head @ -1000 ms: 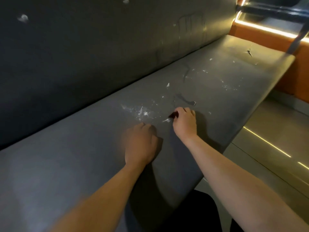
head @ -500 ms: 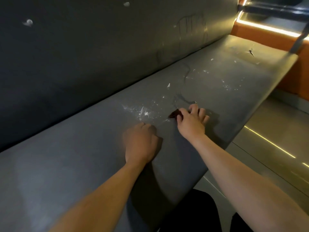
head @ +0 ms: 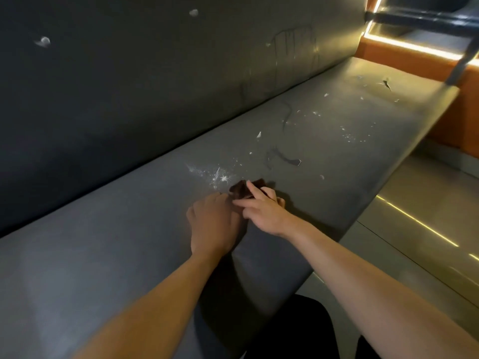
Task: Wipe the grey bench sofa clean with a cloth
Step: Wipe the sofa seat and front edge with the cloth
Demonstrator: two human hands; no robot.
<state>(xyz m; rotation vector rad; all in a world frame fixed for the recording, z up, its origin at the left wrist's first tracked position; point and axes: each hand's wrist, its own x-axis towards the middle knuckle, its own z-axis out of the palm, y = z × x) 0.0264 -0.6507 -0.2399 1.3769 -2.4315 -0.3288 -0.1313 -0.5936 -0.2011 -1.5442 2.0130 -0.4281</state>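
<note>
The grey bench sofa seat [head: 337, 156] runs from lower left to upper right, under its dark backrest [head: 155, 86]. White specks and smears [head: 217, 177] lie on the seat just beyond my hands. A small dark brown cloth [head: 241, 189] sits on the seat beside the specks. My right hand [head: 264, 213] holds it, index finger laid over the top and thumb stretched towards my left hand. My left hand [head: 212, 224] rests on the seat as a curled fist, knuckles up, touching the right thumb. Nothing shows inside the fist.
More white flecks [head: 350, 136] and dark curved marks [head: 285, 159] spread along the seat to the right. Pale blobs [head: 44, 42] stick to the backrest. An orange wall with a light strip [head: 414, 50] closes the far end. The tiled floor [head: 427, 216] lies right of the seat edge.
My right hand has slid left with the cloth until it meets my left hand, and its index finger now lies over the cloth. The left fist has stayed put.
</note>
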